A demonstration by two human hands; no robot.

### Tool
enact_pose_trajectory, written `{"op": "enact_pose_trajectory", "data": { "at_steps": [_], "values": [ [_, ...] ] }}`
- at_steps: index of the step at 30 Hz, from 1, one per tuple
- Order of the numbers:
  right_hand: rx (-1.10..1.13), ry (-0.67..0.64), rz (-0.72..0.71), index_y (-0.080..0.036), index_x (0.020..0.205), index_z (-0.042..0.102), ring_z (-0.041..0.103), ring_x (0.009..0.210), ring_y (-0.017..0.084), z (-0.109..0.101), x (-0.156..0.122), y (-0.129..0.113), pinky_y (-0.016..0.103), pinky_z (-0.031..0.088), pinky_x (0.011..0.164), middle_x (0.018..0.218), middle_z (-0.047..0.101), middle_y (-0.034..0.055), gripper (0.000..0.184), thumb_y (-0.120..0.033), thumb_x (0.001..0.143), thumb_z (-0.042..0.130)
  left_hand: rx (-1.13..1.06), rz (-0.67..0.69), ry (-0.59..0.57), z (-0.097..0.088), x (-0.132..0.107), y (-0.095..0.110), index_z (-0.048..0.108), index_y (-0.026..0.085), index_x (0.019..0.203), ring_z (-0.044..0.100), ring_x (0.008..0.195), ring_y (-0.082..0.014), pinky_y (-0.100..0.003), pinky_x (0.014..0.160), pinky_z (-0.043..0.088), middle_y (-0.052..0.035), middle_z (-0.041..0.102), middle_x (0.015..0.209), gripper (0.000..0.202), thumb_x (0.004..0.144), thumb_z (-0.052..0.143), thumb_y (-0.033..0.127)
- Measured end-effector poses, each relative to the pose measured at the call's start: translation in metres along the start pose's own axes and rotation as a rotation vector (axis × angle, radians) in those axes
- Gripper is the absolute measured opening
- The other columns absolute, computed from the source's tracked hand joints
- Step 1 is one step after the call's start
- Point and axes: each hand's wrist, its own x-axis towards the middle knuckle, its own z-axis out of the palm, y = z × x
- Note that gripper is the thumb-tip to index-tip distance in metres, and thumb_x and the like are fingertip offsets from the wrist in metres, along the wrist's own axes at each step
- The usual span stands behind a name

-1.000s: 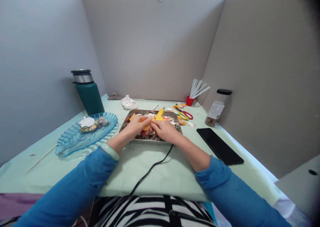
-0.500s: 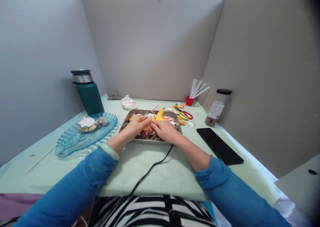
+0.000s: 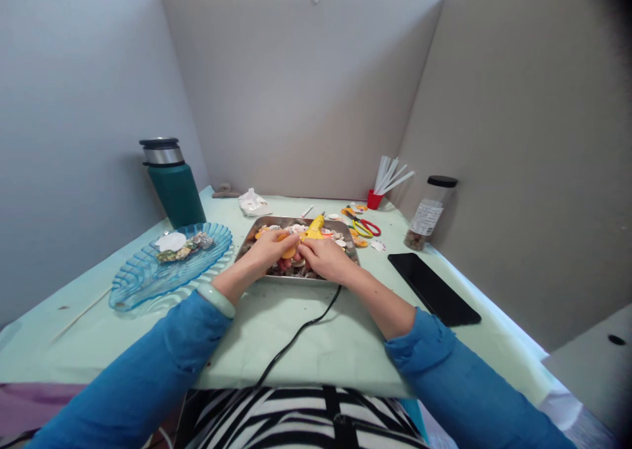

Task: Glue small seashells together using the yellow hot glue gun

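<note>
Both of my hands meet over a metal tray [image 3: 254, 230] of shells and pebble-like bits. My left hand [image 3: 273, 250] is closed around a flat, rounded orange piece [image 3: 289, 253], part of which shows below the fingers. Thumb and fingers of my right hand [image 3: 322, 257] are pinched together right beside that piece; whatever they grip is hidden. Just behind the right hand, a yellow hot glue gun [image 3: 315, 228] lies in the tray with its nozzle pointing up and away. A black cord [image 3: 296, 336] runs from the tray's near side to the table's front edge.
Left: a blue scalloped plate [image 3: 148, 281] bearing a shell-covered piece, a green bottle [image 3: 176, 192], a thin stick [image 3: 81, 314]. Right: a phone [image 3: 432, 288], a clear jar [image 3: 425, 218], red-and-yellow-handled pliers [image 3: 365, 227], glue sticks [image 3: 388, 174] in a red cup. Grey partitions [image 3: 301, 93] enclose the table.
</note>
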Motion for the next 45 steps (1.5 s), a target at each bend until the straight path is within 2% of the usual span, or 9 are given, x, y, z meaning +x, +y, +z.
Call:
{"op": "enact_pose_trajectory", "data": {
  "at_steps": [38,45],
  "values": [
    [-0.038,-0.015,0.002,-0.019,0.083,0.066,0.058,0.071,0.014,-0.0032,-0.0022,-0.0047,0.024,0.035,0.065,0.075,0.066,0.0023,0.034,-0.028,0.101,0.038,0.007,-0.003,-0.008,0.0004,-0.0010,0.0006,0.060,0.014,0.070,0.051,0.038,-0.0086,-0.020,0.038,0.041,-0.0023,0.065,0.060,0.036,0.080,0.066,0.048],
    [-0.046,-0.008,0.004,-0.019,0.088,0.066,0.059,0.073,0.015,-0.0037,-0.0032,-0.0058,0.024,0.035,0.066,0.078,0.067,0.0027,0.032,-0.029,0.101,0.038,0.018,0.007,-0.009,0.0005,-0.0011,0.0019,0.060,0.014,0.072,0.051,0.038,-0.0089,-0.020,0.038,0.042,-0.0022,0.065,0.061,0.032,0.082,0.063,0.045]
  ]
}}
